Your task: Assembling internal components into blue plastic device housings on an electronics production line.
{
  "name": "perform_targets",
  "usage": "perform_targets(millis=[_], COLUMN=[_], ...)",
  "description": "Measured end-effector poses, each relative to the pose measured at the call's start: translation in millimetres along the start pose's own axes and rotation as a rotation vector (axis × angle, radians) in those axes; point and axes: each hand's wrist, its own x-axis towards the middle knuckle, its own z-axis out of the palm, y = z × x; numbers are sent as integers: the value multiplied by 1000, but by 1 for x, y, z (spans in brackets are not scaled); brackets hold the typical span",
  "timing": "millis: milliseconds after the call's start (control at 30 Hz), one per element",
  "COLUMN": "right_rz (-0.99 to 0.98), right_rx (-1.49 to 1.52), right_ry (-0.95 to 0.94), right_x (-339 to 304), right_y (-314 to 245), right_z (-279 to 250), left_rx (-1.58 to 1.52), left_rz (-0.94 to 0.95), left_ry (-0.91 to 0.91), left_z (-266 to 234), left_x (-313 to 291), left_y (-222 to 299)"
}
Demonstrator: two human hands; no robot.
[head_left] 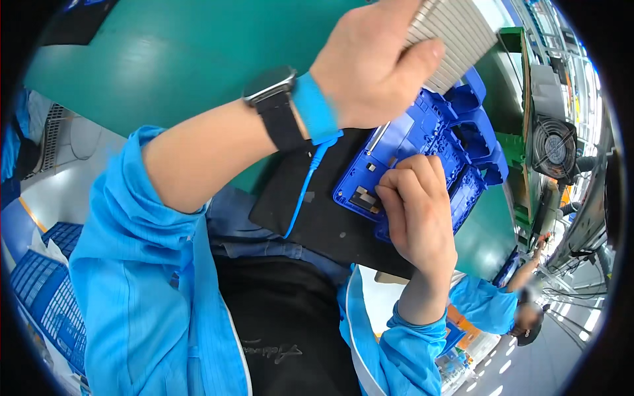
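My left hand [373, 66] reaches across the upper middle, its thumb pressed along the edge of a beige, ribbed sheet [459, 36]. The fingers under that sheet are mostly hidden. Below it, my right hand [419, 208] hovers over or rests on blue plastic housings [406, 129], fingers curled together in a pinch. Whatever sits between those fingertips, if anything, is hidden. The housings lie side by side, with moulded ribs and looped ends at the right. Small dark and metallic pieces [364, 198] sit in the nearest one, beside my right fingertips.
A black mat [304, 204] lies under the housings on the green table [178, 59]. From my left wrist strap [316, 109] a blue cord [300, 201] runs down to the mat. A green rack and a fan [555, 146] stand at right; another person [489, 303] works beyond. Blue crates [49, 303] are at lower left.
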Motion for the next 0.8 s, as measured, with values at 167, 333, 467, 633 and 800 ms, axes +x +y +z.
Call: perform_targets(millis=[167,333,467,633,800], right_rz=[9,253,790,910,748], right_rx=[4,83,-298,350,782], right_ry=[20,334,562,661,1043], right_x=[-4,-51,-146,-154,-162], right_y=[1,15,84,57,44], right_z=[3,-16,8,30,27], left_rx=[-691,-867,-940,-975,-937], left_rz=[-306,-850,-862,-755,-813], left_ry=[98,-7,-66,-189,-257], left_z=[-15,-54,-63,-69,-82], left_x=[-18,-52,-58,-40,-19], left_y=[3,26,46,60,94])
